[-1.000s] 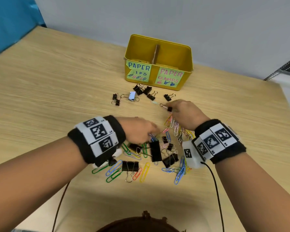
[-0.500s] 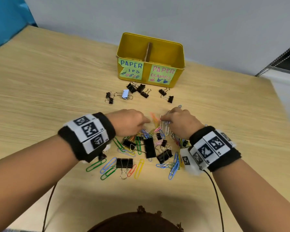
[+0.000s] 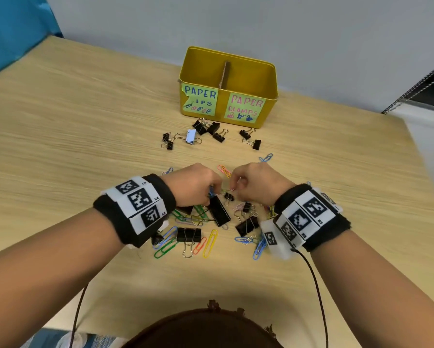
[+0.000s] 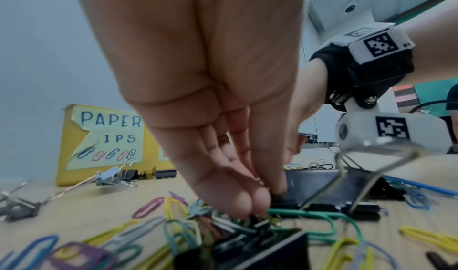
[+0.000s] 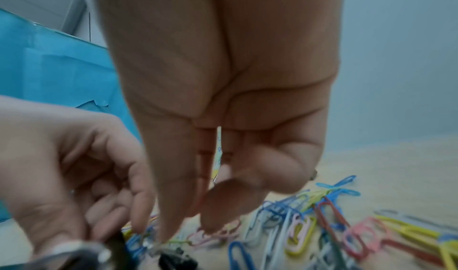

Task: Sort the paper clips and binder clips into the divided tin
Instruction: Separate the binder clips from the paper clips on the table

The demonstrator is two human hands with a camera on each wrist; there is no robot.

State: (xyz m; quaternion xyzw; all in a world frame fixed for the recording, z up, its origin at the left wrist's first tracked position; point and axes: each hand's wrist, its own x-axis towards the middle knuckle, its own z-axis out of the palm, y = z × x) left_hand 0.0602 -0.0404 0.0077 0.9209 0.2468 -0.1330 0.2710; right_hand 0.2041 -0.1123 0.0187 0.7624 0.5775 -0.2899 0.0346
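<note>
The yellow divided tin (image 3: 268, 79) stands at the back, labelled PAPER CLIPS on the left and PAPER CLAMPS on the right. Several black binder clips (image 3: 217, 133) lie just in front of it. A mixed pile of coloured paper clips (image 3: 209, 243) and black binder clips (image 3: 219, 212) lies under both hands. My left hand (image 3: 214, 190) reaches down into the pile, its fingertips (image 4: 247, 205) pinching tangled clips. My right hand (image 3: 233, 187) is fingertip to fingertip with it, fingers curled, pinching a thin wire clip (image 5: 173, 242) of the same tangle.
The wooden table (image 3: 85, 136) ends at its right edge near a white ledge (image 3: 426, 126). A light-blue binder clip (image 3: 191, 136) lies left of the black ones. Loose paper clips (image 3: 266, 157) lie between pile and tin. Wrist cables trail toward me.
My right hand let go of a small black binder clip near the tin and came back to the pile. Both hands' fingertips now meet over the tangle.
</note>
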